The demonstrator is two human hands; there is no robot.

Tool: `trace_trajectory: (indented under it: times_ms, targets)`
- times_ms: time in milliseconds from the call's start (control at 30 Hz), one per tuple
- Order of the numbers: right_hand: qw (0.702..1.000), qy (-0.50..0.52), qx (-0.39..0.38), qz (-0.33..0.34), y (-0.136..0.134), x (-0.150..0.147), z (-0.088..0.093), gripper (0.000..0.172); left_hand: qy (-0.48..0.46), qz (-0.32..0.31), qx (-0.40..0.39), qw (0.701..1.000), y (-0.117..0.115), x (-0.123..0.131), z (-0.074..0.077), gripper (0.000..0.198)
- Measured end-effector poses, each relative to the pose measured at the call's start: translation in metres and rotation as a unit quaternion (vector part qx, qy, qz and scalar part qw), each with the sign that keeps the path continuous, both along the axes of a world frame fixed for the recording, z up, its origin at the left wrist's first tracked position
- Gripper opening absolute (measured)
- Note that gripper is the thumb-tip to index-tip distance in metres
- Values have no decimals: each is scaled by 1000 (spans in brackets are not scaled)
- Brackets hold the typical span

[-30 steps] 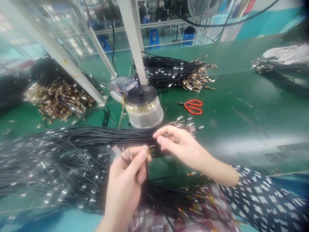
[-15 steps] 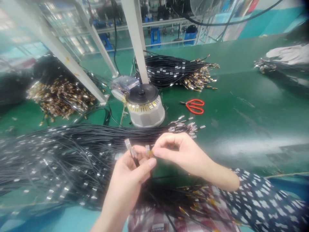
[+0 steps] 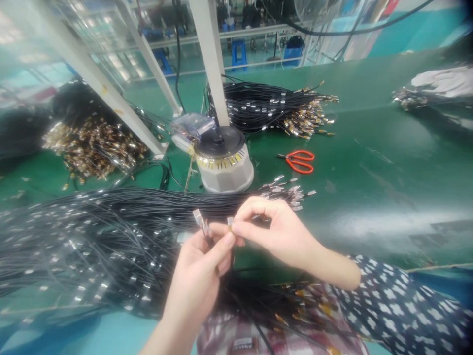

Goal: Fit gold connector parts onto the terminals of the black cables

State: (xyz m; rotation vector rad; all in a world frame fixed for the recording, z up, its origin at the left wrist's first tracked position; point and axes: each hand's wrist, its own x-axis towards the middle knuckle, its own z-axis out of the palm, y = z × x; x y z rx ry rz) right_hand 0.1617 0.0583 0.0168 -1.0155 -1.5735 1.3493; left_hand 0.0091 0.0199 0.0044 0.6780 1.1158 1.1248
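My left hand (image 3: pixel 203 268) is closed round black cables, with a silver connector (image 3: pixel 197 217) sticking up above its fingers. A second small connector (image 3: pixel 229 222) with a yellowish part stands between the two hands, at my left thumb tip. My right hand (image 3: pixel 277 231) pinches at this connector with thumb and forefinger, touching its yellowish part. Black cables (image 3: pixel 148 202) with silver ends lie behind and to the left of my hands. More cables with yellow-wrapped ends (image 3: pixel 303 315) rest on my lap below.
A white round dispenser (image 3: pixel 225 172) with a black top stands behind my hands. Red-handled scissors (image 3: pixel 301 161) lie to its right on the green table (image 3: pixel 369 172). Cable bundles (image 3: pixel 258 106) lie farther back. White posts (image 3: pixel 212 59) rise from the table.
Both hands have moved slightly up and closer together. My left thumb is now at the small connector between the hands, and the right fingers cover more of it.
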Motion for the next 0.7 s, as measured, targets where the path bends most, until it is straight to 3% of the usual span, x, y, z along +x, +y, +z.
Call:
trace_trajectory:
  times_ms: [233, 333, 433, 533, 600, 700]
  targets:
    - [997, 8, 63, -42, -5, -3, -5, 12, 35, 5, -2, 999, 0, 0, 1, 22]
    - [998, 21, 54, -34, -3, 0, -3, 11, 43, -1, 15, 999, 1, -3, 3, 23]
    - [998, 51, -35, 24, 3, 3, -4, 9, 14, -50, 17, 999, 2, -6, 2, 24]
    - [971, 146, -135, 132, 11, 7, -11, 19, -47, -126, 1, 991, 4, -8, 0, 24]
    - [953, 198, -147, 178, 15, 9, -16, 21, -88, -159, -11, 983, 5, -9, -2, 24]
    - [954, 191, -110, 202, 19, 11, -20, 17, -115, -179, -26, 977, 6, -10, -4, 25]
